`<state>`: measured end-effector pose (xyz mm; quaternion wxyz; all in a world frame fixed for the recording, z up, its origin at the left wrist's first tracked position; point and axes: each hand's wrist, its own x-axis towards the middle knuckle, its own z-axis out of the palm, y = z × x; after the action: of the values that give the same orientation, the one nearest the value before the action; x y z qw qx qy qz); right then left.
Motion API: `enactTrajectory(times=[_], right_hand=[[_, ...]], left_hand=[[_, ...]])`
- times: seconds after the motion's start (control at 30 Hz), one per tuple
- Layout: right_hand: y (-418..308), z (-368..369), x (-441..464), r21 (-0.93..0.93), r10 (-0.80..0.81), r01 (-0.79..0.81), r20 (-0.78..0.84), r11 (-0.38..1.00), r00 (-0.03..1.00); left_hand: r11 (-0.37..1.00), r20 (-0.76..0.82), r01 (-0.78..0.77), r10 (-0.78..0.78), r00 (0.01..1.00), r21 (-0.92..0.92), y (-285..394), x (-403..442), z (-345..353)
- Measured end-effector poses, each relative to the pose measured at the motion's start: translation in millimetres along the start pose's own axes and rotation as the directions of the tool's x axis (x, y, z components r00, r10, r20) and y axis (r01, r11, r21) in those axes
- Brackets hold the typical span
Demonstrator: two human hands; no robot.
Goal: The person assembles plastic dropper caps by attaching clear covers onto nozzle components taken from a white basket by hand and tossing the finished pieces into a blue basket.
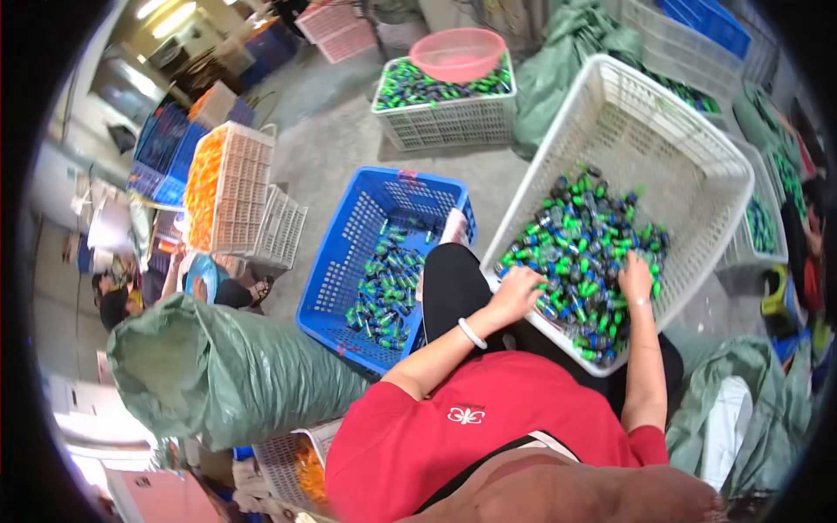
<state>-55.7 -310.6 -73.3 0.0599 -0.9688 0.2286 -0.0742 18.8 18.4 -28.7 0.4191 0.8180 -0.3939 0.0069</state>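
A large white basket [689,174] stands tilted at my knees, with a heap of small green, blue and clear pieces [575,235] in its lower part. My left hand [520,292], with a white bracelet at the wrist, is at the near left edge of this basket. Its fingers are curled together beside a green piece, and what they hold is too small to name. My right hand [636,277] reaches down into the heap on the right side, its fingertips partly hidden among the pieces. Left of my leg is a blue basket [336,235] holding similar pieces [388,283].
A green sack [253,370] lies at the lower left. Behind stands a white crate [445,126] with a pink basin [458,54] on it. An orange-filled crate [240,192] and a seated person [205,275] are at the left. Green sacking [758,392] lies at the right.
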Motion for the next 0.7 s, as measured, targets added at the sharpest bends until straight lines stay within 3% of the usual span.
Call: enactTrajectory(times=[0.07, 0.23, 0.37, 0.43, 0.5, 0.6, 0.7], right_hand=[[-0.7, -0.2, -1.1, 0.048, 0.002, 0.001, -0.046, 0.999, 0.999], [-12.7, -14.5, -2.0, 0.234, 0.069, -0.028, -0.169, 0.972, 0.983], [-27.4, -18.9, -0.4, 0.431, 0.075, 0.048, -0.265, 0.901, 0.961], [-40.4, -24.1, -6.7, 0.543, 0.075, 0.101, -0.293, 0.834, 0.953], [-54.5, -30.0, -15.4, 0.568, 0.074, 0.092, -0.262, 0.818, 0.962], [-78.0, -38.1, -30.2, 0.621, 0.088, 0.057, -0.2, 0.782, 0.976], [-85.5, -45.7, -52.2, 0.655, 0.053, 0.031, -0.108, 0.755, 0.993]], left_hand=[[0.998, 0.184, -0.048, 0.041, 0.982, 0.033, 8.2, 3.2, -0.2], [0.997, 0.207, -0.048, 0.035, 0.978, 0.056, 1.1, -8.8, 13.8], [0.98, 0.197, -0.006, -0.033, 0.98, 0.196, -25.2, -12.7, 49.1], [0.951, 0.235, -0.058, -0.016, 0.972, 0.305, -27.2, -12.0, 64.1], [0.933, 0.262, -0.093, -0.001, 0.965, 0.347, -31.1, -11.6, 75.6], [0.866, 0.245, -0.007, -0.133, 0.96, 0.5, -37.7, -5.5, 90.1], [0.869, 0.247, -0.007, -0.134, 0.96, 0.495, -21.3, -0.4, 85.2]])
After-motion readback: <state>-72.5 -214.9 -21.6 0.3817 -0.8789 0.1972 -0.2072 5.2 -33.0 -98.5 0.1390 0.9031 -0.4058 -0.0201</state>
